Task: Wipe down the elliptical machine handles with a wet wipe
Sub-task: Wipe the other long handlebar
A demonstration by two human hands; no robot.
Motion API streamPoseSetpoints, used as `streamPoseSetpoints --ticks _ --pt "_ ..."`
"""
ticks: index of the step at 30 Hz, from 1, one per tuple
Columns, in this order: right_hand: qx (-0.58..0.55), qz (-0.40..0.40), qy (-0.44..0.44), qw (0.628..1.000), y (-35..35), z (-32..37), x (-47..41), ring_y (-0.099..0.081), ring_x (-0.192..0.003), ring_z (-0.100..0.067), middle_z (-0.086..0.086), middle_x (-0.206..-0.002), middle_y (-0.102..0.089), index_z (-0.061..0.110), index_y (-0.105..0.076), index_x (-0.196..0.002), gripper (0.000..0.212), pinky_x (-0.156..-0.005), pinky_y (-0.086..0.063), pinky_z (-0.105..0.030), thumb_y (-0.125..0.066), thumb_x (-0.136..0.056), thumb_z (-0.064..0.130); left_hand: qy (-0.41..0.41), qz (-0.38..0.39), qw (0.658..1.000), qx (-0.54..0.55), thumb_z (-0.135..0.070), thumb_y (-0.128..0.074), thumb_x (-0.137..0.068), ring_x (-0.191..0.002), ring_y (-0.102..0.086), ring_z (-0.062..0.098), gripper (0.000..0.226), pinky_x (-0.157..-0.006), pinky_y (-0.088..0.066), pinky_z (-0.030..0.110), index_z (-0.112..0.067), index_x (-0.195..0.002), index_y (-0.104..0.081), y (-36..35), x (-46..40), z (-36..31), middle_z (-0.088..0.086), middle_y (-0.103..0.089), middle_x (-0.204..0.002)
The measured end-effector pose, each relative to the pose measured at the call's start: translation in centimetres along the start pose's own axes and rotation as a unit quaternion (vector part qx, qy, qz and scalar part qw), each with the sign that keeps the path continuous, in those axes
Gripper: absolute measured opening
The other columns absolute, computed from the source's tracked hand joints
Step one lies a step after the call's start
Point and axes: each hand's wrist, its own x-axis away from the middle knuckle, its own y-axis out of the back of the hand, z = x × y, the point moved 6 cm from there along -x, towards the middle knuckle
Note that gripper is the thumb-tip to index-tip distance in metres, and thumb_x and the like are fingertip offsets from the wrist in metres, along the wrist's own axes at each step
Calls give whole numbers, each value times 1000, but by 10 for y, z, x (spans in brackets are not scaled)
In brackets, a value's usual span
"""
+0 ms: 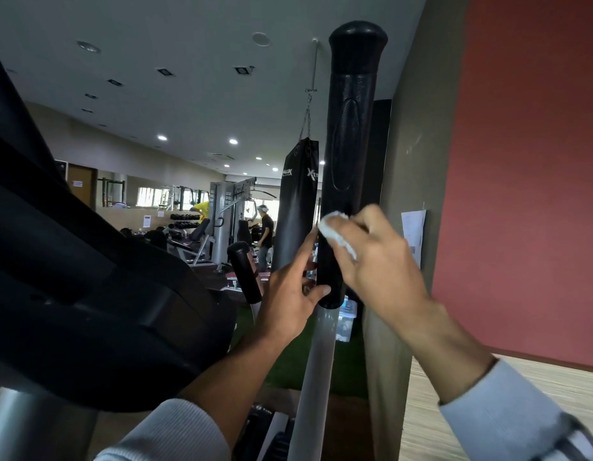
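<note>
A tall black rubber handle grip (350, 128) of the elliptical stands upright on a silver tube (313, 367) in the middle of the view. My right hand (378, 261) presses a crumpled white wet wipe (336, 229) against the grip's lower part. My left hand (288, 294) sits at the grip's bottom end, thumb and fingers resting lightly around it from the left. A second, shorter black handle (244, 271) stands behind my left hand.
The elliptical's black console housing (89, 277) fills the left. A black punching bag (298, 201) hangs just behind the grip. A grey pillar (411, 181) and red wall (528, 181) are at the right. Weight machines and people stand far back.
</note>
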Motion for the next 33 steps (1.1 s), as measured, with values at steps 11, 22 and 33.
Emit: streamPoseSetpoints --ticks 11,22,33 --pt "-88 -135 -59 985 18 -12 25 -56 -76 -10 -8 -89 -58 11 -72 -109 23 -74 -45 -8 -67 -86 10 4 6 1000 15 -13 -81 -76 -88 -67 8 114 -85 -57 29 -69 -138 -3 -7 1 11 -3 -67 -108" --pt "-74 -55 -47 995 -23 -38 55 -64 -81 -17 -8 -96 -60 11 -72 -108 26 -74 -52 -22 -69 -84 1 5 8 1000 17 -14 -81 -77 -100 -65 8 115 -91 -55 26 -73 -134 0 -9 2 12 -4 -61 -124" --pt "-77 -102 -54 990 -6 -26 31 -59 -82 -12 -9 -95 -60 9 -72 -108 21 -80 -44 -6 -66 -88 7 12 17 1000 2 -16 -82 -75 -95 -66 6 115 -89 -57 34 -61 -143 -1 -12 5 16 -4 -63 -124"
